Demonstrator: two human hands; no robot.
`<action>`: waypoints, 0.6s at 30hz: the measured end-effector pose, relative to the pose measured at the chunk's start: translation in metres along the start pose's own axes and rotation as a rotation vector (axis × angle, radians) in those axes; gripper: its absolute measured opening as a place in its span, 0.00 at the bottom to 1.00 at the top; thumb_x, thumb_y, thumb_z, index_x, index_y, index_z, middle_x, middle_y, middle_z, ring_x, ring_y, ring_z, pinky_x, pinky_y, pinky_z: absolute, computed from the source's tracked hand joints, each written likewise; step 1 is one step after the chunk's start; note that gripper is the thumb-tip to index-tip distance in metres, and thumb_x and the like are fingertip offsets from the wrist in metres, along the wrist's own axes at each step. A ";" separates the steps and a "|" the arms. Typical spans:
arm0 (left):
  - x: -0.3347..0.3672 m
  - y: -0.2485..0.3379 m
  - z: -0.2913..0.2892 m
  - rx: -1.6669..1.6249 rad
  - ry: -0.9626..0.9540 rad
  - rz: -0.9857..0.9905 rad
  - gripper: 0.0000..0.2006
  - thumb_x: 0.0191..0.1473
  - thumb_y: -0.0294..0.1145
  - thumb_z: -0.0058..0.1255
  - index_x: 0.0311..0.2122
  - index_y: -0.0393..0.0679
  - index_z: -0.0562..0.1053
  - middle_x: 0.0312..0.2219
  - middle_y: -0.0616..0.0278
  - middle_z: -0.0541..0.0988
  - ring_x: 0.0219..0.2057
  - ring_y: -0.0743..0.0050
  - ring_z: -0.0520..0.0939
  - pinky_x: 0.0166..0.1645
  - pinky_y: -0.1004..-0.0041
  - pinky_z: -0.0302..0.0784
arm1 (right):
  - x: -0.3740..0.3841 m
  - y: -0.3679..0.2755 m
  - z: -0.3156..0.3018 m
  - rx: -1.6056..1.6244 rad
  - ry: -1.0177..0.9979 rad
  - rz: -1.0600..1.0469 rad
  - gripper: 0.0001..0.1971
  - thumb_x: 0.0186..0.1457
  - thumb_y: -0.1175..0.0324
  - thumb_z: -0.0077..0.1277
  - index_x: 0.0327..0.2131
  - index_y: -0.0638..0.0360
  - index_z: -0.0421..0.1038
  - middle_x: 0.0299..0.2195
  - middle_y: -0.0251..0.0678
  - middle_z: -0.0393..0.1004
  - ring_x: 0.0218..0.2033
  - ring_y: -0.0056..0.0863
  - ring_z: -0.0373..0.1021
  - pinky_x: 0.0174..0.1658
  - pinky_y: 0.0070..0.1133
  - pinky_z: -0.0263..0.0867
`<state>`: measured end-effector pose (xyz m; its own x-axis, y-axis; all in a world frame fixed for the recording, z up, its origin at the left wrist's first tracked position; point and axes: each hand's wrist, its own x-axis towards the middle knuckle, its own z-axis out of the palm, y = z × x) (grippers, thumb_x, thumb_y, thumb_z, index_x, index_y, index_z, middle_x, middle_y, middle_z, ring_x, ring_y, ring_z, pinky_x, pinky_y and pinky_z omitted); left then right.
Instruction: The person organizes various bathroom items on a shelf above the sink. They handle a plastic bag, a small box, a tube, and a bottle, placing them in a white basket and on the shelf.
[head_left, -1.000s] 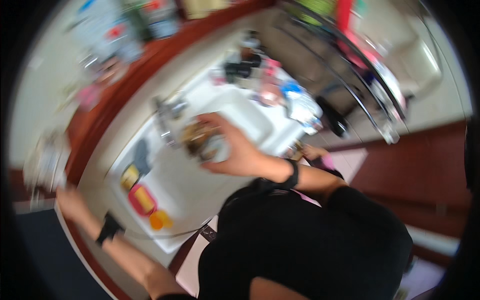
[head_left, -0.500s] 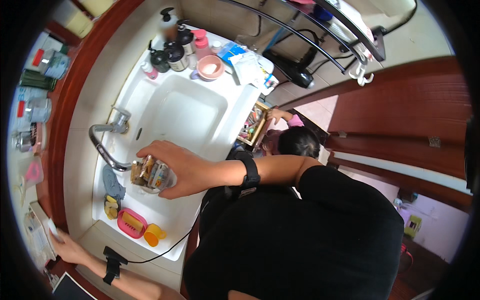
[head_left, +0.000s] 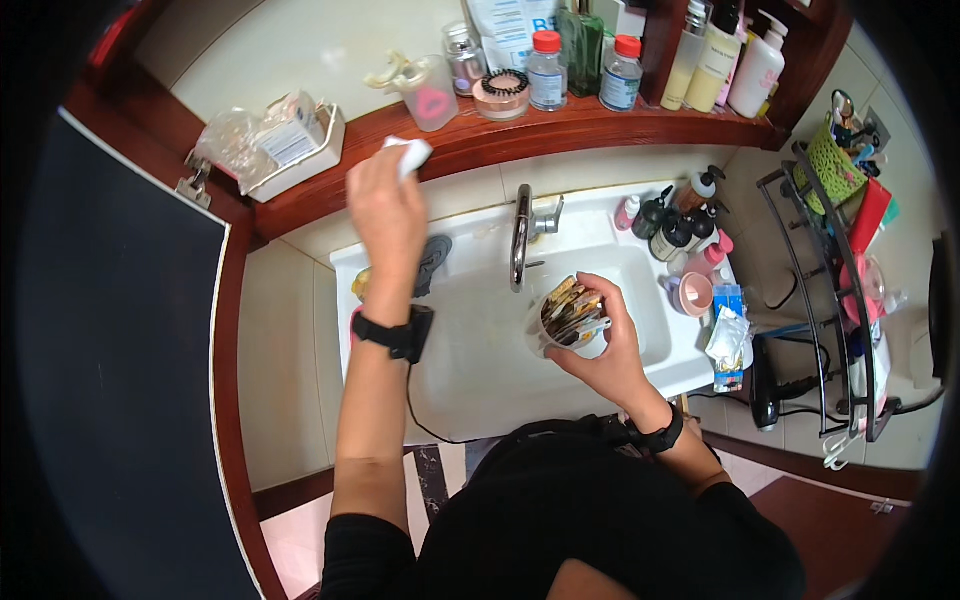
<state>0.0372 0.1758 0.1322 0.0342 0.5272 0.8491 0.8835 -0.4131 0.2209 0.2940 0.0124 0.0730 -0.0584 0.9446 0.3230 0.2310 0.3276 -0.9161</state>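
My left hand (head_left: 388, 215) is raised in front of the wooden shelf's edge, its fingers closed on a small white folded piece, maybe a wipe or cloth (head_left: 413, 156); slight blur hides its exact kind. Over the sink (head_left: 470, 350), my right hand (head_left: 618, 350) grips a clear round tub (head_left: 537, 328) from its right side. Packed inside the tub are many slim small items (head_left: 572, 312), brown, gold and white, too small to name. The chrome faucet (head_left: 521, 235) stands just behind the tub.
On the shelf (head_left: 590, 120) stand a white basket (head_left: 295, 170) of plastic-wrapped things, a cup (head_left: 430, 95), red-capped jars (head_left: 546, 72) and lotion bottles (head_left: 758, 65). Pump bottles (head_left: 672, 235) and a pink bowl (head_left: 692, 294) crowd the sink's right corner. A black rack (head_left: 850, 320) juts out at right.
My view has swung round toward the shelf. My left hand has shifted right from beside the basket, still with the white piece. My right hand keeps the tub. The person by the drawer is out of view.
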 end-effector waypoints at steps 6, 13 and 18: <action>0.000 0.041 0.046 -0.241 0.057 0.080 0.19 0.43 0.16 0.54 0.45 0.38 0.78 0.44 0.52 0.81 0.47 0.48 0.77 0.57 0.57 0.72 | 0.017 -0.018 0.003 0.031 -0.010 -0.079 0.41 0.39 0.75 0.68 0.59 0.59 0.61 0.50 0.41 0.71 0.52 0.34 0.71 0.57 0.28 0.66; -0.007 0.032 0.021 -0.164 0.172 0.173 0.21 0.47 0.18 0.57 0.49 0.44 0.80 0.49 0.54 0.81 0.52 0.55 0.77 0.57 0.59 0.68 | 0.012 -0.031 -0.010 -0.022 0.012 -0.109 0.43 0.38 0.73 0.69 0.60 0.59 0.61 0.51 0.40 0.70 0.52 0.32 0.70 0.57 0.28 0.66; -0.036 -0.026 0.015 0.003 0.321 -0.242 0.23 0.48 0.19 0.55 0.51 0.49 0.80 0.43 0.56 0.74 0.45 0.52 0.74 0.53 0.57 0.70 | 0.002 -0.016 -0.034 -0.022 0.077 -0.003 0.43 0.38 0.74 0.69 0.61 0.59 0.60 0.51 0.38 0.70 0.52 0.29 0.70 0.57 0.26 0.65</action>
<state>0.0198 0.1785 0.0886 -0.3226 0.3501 0.8794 0.8495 -0.3028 0.4321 0.3234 0.0083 0.0966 0.0151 0.9390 0.3436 0.2521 0.3290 -0.9101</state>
